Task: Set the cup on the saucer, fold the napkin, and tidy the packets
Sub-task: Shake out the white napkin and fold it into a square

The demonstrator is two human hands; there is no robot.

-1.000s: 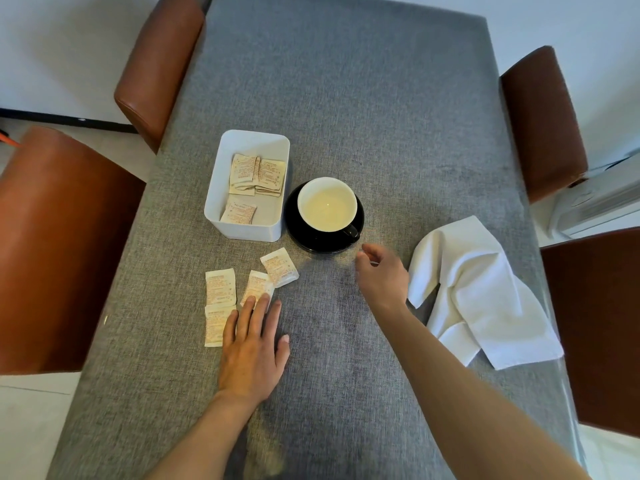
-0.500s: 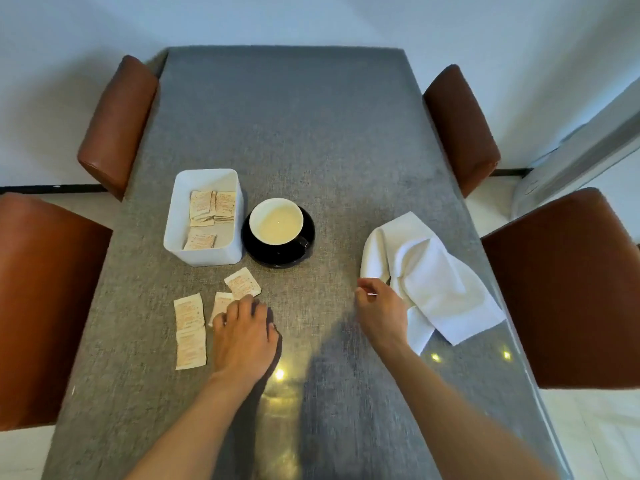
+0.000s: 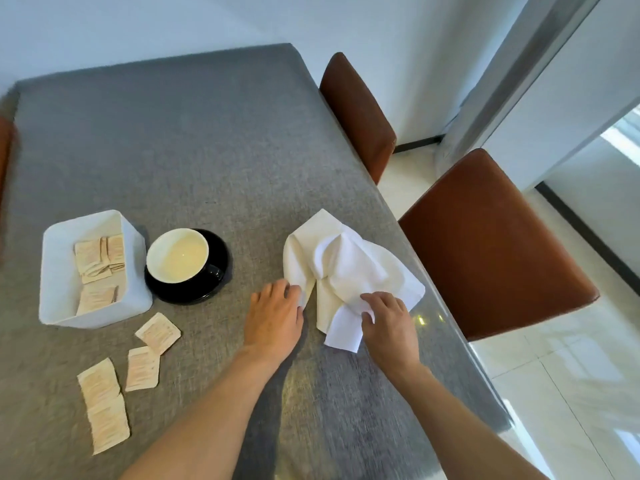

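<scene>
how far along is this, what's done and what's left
Done: the cup sits on the black saucer. In hand: the left hand and right hand both grip the crumpled white napkin, not yet folded. Left: four loose packets lie on the table beside the white tray.

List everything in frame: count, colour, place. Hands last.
table: 1, grey cloth cover, fills the view
cup: 1, white inside, on the saucer
saucer: 1, black, right of the bin
bin: 1, white, left side of the table
packets in the bin: several, beige, exact count unclear
loose packets: 4, beige, on the table in front of the bin
napkin: 1, white, crumpled, near the right table edge
chairs: 2 fully seen, brown, right of the table; sliver of another at left
left hand: 1, grips the napkin's left edge
right hand: 1, grips the napkin's near part
</scene>
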